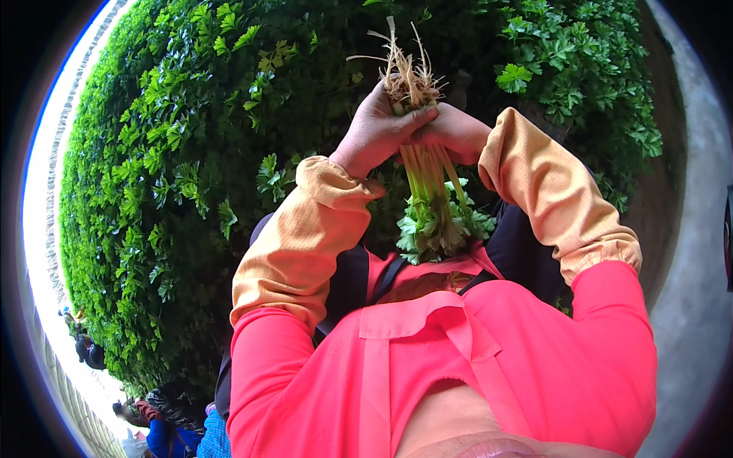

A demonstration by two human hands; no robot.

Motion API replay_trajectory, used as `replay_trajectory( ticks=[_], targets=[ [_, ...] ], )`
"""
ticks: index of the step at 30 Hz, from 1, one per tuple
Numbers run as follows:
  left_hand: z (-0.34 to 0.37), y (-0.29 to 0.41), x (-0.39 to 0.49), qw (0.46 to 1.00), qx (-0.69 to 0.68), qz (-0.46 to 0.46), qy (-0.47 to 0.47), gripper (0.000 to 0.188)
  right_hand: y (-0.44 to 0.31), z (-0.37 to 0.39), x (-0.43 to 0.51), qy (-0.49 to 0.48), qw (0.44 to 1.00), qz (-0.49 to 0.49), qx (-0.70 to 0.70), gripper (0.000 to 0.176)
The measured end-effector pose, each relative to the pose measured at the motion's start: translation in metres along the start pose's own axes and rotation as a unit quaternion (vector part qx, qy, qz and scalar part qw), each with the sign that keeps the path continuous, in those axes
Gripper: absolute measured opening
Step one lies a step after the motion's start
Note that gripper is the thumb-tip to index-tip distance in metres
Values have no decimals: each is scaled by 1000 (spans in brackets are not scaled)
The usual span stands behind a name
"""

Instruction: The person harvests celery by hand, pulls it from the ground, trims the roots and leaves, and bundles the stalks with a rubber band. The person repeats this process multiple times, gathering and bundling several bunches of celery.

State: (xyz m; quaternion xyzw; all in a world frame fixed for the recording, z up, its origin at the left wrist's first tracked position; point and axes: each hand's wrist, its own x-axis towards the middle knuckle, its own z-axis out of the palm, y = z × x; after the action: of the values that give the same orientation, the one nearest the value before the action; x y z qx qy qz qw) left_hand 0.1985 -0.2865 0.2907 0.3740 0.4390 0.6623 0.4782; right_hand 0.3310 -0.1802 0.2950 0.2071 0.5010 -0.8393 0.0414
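Observation:
A bunch of leafy celery (426, 177) is held upside down in front of my chest. Its pale, stringy roots (411, 80) point away from me, and its leaves hang towards my lap. My left hand (375, 129) wraps the stalks just below the roots, its thumb lying across them. From the other side, my right hand (455, 133) grips the same stalks, touching the left. Some of its fingers are hidden behind the bunch. Tan sleeve covers (306, 229) reach over both forearms.
Dense green celery plants (160, 166) stand to the left and ahead, with more celery foliage (564, 63) at the upper right. A grey strip of ground (687, 320) runs along the right. Several people, one in blue clothing (172, 438), are at the lower left.

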Motion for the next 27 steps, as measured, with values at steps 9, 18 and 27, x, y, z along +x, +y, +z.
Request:
replay_trajectory(
  ticks=[9, 18, 27],
  targets=[
    [-6, -2, -1, 997, -70, 5, -22, 27, -1, -13, 4, -150, 985, 73, 51, 32],
    [-2, 13, 0, 982, -170, -74, 31, 39, 25, -17, 6, -226, 971, 71, 29, 52],
    [-65, 26, 9, 954, -287, -11, 92, 22, 64, 15, -27, -206, 952, 143, 176, 69]
  ],
)
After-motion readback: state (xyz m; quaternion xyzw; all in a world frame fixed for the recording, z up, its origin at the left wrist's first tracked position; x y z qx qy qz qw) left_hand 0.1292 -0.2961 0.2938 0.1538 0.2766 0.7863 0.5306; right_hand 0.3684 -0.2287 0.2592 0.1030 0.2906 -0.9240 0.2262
